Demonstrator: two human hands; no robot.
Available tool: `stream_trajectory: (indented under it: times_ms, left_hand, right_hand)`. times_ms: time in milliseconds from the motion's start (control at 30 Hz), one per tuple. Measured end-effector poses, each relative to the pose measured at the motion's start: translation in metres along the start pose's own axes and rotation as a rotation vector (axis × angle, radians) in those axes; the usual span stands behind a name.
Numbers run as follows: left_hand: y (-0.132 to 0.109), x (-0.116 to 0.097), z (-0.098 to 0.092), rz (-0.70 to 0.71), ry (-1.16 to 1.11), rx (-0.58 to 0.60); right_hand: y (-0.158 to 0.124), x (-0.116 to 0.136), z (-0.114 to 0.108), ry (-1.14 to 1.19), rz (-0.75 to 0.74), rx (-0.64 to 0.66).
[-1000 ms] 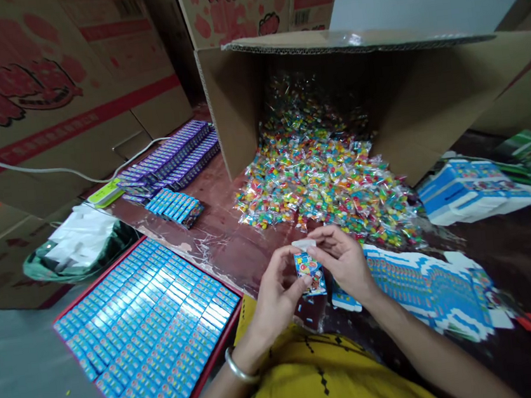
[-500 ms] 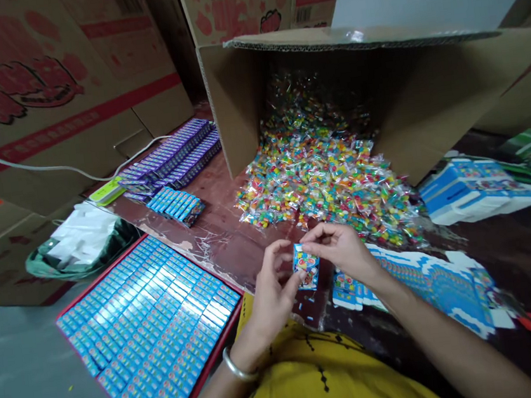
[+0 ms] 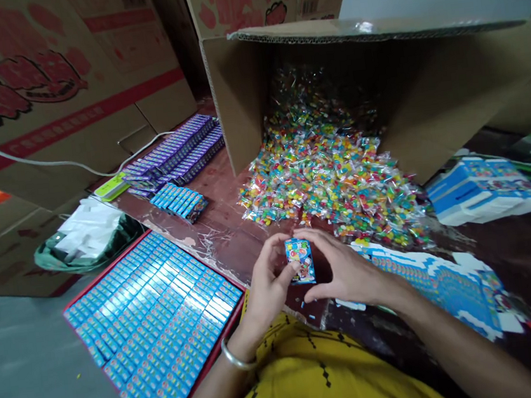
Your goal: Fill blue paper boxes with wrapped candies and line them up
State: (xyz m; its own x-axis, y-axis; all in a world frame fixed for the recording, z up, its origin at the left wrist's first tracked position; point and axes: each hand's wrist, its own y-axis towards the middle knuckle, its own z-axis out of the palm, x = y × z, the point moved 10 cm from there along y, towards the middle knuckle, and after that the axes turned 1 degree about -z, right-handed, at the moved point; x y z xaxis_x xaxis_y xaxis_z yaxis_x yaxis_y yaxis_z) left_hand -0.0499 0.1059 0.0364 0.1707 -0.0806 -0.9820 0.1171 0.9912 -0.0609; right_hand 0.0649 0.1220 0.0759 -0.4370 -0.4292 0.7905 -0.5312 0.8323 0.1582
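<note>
A small blue printed candy box [image 3: 303,253] stands upright in front of me, its top looking closed. My left hand [image 3: 266,283] grips it from the left, the thumb lying across its front and the fingers behind. My right hand [image 3: 350,271] curves around the box's right side, fingertips touching its upper edge while the thumb stays apart near the lower corner. Beyond both hands spreads a heap of clear sachets of colourful candies [image 3: 321,180]. Flat blue unfolded cartons [image 3: 428,276] lie in an overlapping row beside my right forearm.
A big cardboard box [image 3: 240,106] lies on its side around the sachets. At left, a red-edged tray [image 3: 89,347] holds rows of blue boxes. Purple packs [image 3: 178,154], a small blue stack [image 3: 179,202] and a green bag [image 3: 47,259] sit farther back. Carton bundles [image 3: 480,190] are at right.
My right hand has let go of the box's top flap. Its fingers now reach over the upper edge, with the thumb spread lower. The top now looks closed.
</note>
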Motion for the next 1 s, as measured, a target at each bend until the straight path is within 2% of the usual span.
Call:
stream_trajectory:
  times_ms: [67,167,267,333,400,433,500,533,633,733,833,900,967,1000]
  left_hand:
    - [0.003,0.001,-0.002,-0.005,-0.013,-0.003]
    - [0.004,0.002,-0.005,0.004,0.003,-0.029]
    - [0.005,0.010,-0.010,-0.013,0.037,-0.036]
    - [0.010,0.014,-0.020,-0.017,0.133,-0.025]
    - [0.020,0.007,-0.049,0.032,0.372,-0.097]
    - [0.025,-0.002,-0.070,0.076,0.558,-0.183]
    - [0.035,-0.030,-0.116,0.156,1.038,-0.430]
    - [0.041,-0.042,-0.137,0.150,1.266,-0.526]
    - [0.064,-0.060,-0.188,0.123,1.391,-0.650]
    - [0.083,-0.067,-0.215,0.095,1.431,-0.709]
    - [0.087,-0.071,-0.222,0.094,1.450,-0.751]
    - [0.081,-0.072,-0.213,0.115,1.448,-0.756]
    - [0.072,-0.068,-0.185,0.190,1.402,-0.691]
    - [0.066,-0.063,-0.164,0.247,1.354,-0.623]
  right_hand:
    - [-0.001,0.007,0.002,-0.172,-0.081,-0.020]
    - [0.001,0.014,0.003,-0.285,-0.170,-0.083]
    - [0.005,0.014,0.005,-0.323,-0.194,-0.124]
    - [0.007,0.011,0.009,-0.338,-0.174,-0.119]
    - [0.008,0.005,0.011,-0.350,-0.135,-0.100]
    - [0.008,0.001,0.010,-0.356,-0.112,-0.097]
    - [0.004,-0.008,0.005,-0.376,-0.064,-0.104]
    - [0.001,-0.013,0.003,-0.388,-0.042,-0.112]
    - [-0.011,-0.034,-0.004,-0.400,0.026,-0.128]
    - [-0.024,-0.054,-0.007,-0.386,0.080,-0.129]
    - [-0.036,-0.068,-0.018,-0.388,0.119,-0.165]
    - [-0.043,-0.073,-0.034,-0.399,0.145,-0.218]
    - [-0.049,-0.076,-0.055,-0.426,0.171,-0.284]
    - [-0.051,-0.077,-0.065,-0.451,0.183,-0.314]
